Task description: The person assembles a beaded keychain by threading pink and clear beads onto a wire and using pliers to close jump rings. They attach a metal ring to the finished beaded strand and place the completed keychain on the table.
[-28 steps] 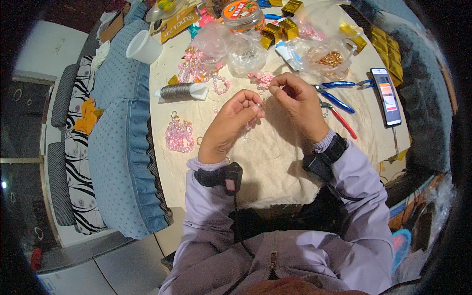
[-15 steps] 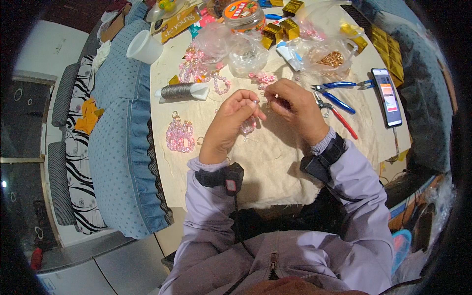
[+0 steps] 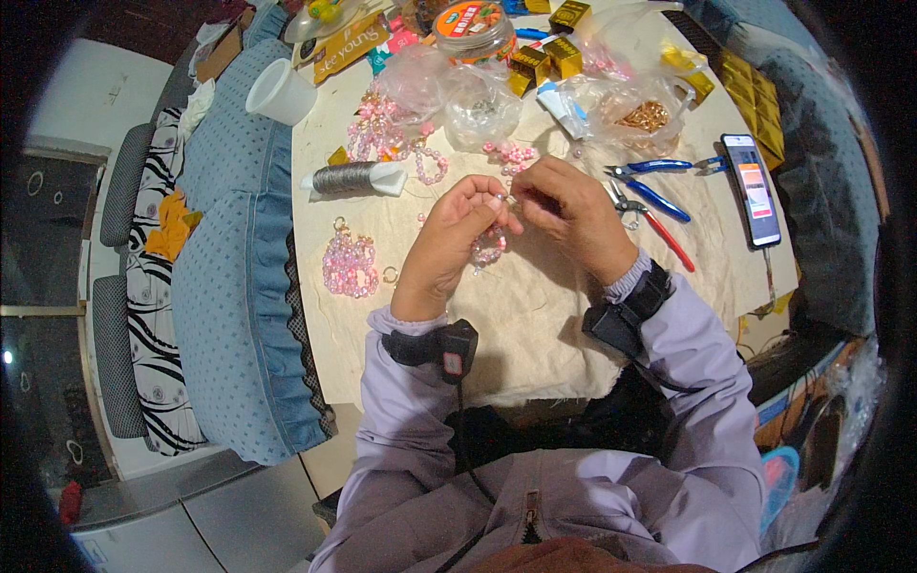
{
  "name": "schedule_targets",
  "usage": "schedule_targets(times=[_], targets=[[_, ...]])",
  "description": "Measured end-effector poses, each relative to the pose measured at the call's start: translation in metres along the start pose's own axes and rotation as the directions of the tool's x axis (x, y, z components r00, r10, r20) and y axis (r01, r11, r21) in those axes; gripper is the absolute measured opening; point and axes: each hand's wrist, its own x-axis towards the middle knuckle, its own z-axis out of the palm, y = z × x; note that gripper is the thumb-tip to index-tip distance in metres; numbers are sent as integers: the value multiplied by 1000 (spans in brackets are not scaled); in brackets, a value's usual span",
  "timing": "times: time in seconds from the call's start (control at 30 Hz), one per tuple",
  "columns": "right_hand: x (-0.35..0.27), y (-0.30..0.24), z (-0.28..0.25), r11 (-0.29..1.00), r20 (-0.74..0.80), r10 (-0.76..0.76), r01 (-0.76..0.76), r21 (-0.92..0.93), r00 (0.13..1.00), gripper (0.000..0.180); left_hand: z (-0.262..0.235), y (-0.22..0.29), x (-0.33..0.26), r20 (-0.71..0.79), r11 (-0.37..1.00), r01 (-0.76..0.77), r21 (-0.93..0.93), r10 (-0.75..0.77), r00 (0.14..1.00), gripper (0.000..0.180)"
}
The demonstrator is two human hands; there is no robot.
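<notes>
Right hand [image 3: 578, 215] comes nearer to left hand [image 3: 435, 244], mid-frame; left fingers pinch the strand [image 3: 497, 250] by its end, right fingers' hold I cannot tell. It seems light, slippery, best gripped there.

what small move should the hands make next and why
Probably steady the left hand and have the right hand pinch the tiny shiny piece: it sits at the left fingertips, the right ones are close by, and the pink bead strand shows below.

Glossy beads [image 3: 491, 254], rough matt cloth [image 3: 535, 344], metallic wire [image 3: 346, 178], smooth-handled metal pliers [image 3: 657, 198], crinkled clear plastic bag [image 3: 478, 113], matt plastic tub [image 3: 281, 94], shiny boxes [image 3: 565, 59]
</notes>
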Motion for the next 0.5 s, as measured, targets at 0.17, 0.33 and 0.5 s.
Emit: schedule_targets(times=[0.17, 0.33, 0.5], targets=[[-1, -1, -1, 1000, 4, 21, -21, 3, 1000, 16, -1, -3, 1, 19, 999, -22, -29, 22, 1000, 20], [-1, -1, 2, 1000, -39, 13, -12, 24, 999, 17, -2, -3, 2, 33, 998, -24, -58, 26, 999, 22], [-1, -3, 2, 998, -48, 50, -49, 32, 998, 19, -2, -4, 2, 33, 995, -8, -104, 11, 999, 25]])
